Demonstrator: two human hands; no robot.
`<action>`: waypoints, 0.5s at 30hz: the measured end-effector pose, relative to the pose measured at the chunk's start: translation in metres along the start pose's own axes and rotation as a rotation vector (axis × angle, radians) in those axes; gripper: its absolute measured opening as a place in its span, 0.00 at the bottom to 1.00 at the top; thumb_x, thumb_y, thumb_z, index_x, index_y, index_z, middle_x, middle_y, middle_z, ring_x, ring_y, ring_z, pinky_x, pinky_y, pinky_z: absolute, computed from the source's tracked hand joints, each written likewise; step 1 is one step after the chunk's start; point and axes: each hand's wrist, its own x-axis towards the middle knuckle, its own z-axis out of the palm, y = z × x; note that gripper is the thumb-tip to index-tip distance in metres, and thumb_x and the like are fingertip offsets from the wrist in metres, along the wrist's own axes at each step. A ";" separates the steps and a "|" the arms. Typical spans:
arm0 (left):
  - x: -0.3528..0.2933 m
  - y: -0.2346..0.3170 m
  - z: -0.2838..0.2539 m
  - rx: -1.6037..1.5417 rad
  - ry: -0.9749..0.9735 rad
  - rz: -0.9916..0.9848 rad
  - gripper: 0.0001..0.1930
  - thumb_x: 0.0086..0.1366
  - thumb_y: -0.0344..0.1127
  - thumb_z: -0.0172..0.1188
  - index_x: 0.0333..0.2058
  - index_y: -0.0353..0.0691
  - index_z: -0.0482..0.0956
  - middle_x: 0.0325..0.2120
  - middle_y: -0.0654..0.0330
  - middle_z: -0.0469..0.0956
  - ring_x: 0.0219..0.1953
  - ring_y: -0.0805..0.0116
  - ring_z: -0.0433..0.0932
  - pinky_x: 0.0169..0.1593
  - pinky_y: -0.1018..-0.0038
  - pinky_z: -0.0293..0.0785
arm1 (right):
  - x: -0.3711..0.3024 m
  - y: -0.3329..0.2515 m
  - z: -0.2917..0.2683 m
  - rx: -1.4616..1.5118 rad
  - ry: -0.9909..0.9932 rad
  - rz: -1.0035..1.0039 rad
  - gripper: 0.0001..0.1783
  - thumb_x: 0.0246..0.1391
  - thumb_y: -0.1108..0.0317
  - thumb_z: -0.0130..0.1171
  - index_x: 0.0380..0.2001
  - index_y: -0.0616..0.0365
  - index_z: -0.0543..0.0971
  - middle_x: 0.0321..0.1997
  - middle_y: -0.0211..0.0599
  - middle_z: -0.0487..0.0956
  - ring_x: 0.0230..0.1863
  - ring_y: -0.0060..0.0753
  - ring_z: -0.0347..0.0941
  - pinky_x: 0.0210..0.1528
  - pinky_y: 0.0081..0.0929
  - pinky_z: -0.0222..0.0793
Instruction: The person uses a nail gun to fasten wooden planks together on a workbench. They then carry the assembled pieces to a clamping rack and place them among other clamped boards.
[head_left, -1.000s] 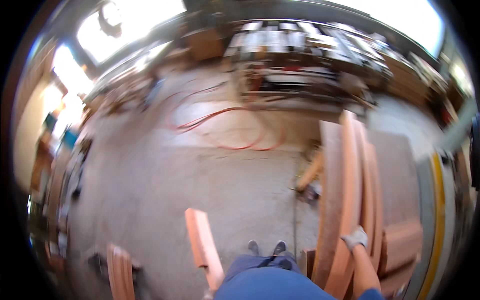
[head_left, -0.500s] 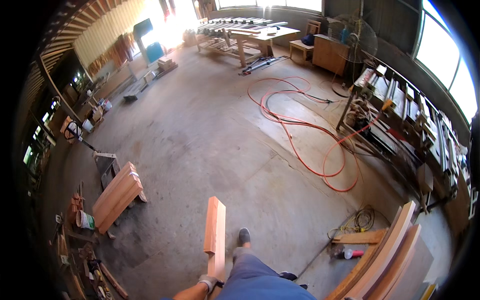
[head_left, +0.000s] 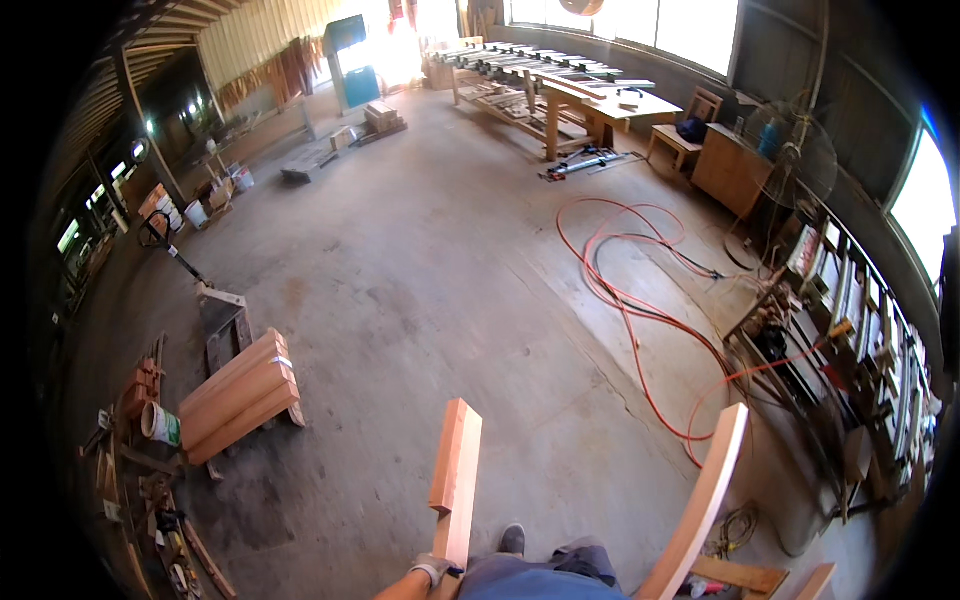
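My left hand (head_left: 436,568), in a pale work glove, is closed round the lower end of a reddish wooden beam (head_left: 458,480). The beam points away from me over the floor, and a step shows along its left side. Right of my body rises a long, curved wooden board (head_left: 708,492), whose lower end runs out of the picture. My right hand is out of view, so whether it holds this board does not show.
A stack of strapped timber (head_left: 240,395) lies by a pallet jack (head_left: 222,308) on the left. A red hose (head_left: 640,345) loops over the floor. Material fills a rack (head_left: 860,350) at right. A workbench (head_left: 590,105) stands far off. More wood (head_left: 738,573) lies at lower right.
The view has turned left and I have moved along. The curved board, earlier beside the other wood at lower right, now stands apart, closer to me. My left hand still grips the beam.
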 end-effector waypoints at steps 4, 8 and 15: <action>-0.034 0.095 -0.064 -0.086 0.033 -0.033 0.38 0.38 0.44 0.86 0.49 0.31 0.84 0.43 0.49 0.86 0.41 0.57 0.86 0.47 0.62 0.83 | 0.055 -0.097 -0.005 -0.196 -0.125 -0.069 0.18 0.60 0.47 0.60 0.50 0.30 0.87 0.51 0.33 0.87 0.51 0.38 0.83 0.55 0.36 0.78; -0.013 0.142 -0.099 -0.153 0.090 -0.051 0.38 0.38 0.43 0.86 0.49 0.30 0.84 0.43 0.49 0.86 0.42 0.57 0.86 0.47 0.62 0.83 | 0.164 -0.142 -0.011 -0.439 -0.213 -0.061 0.19 0.62 0.44 0.56 0.53 0.28 0.86 0.53 0.31 0.86 0.54 0.36 0.83 0.55 0.35 0.78; 0.024 0.311 -0.170 -0.280 0.191 -0.002 0.38 0.38 0.42 0.86 0.49 0.30 0.83 0.43 0.49 0.86 0.42 0.56 0.85 0.47 0.62 0.83 | 0.316 -0.296 -0.031 -0.342 -0.400 0.098 0.19 0.65 0.44 0.54 0.53 0.28 0.85 0.54 0.31 0.86 0.54 0.34 0.83 0.53 0.32 0.78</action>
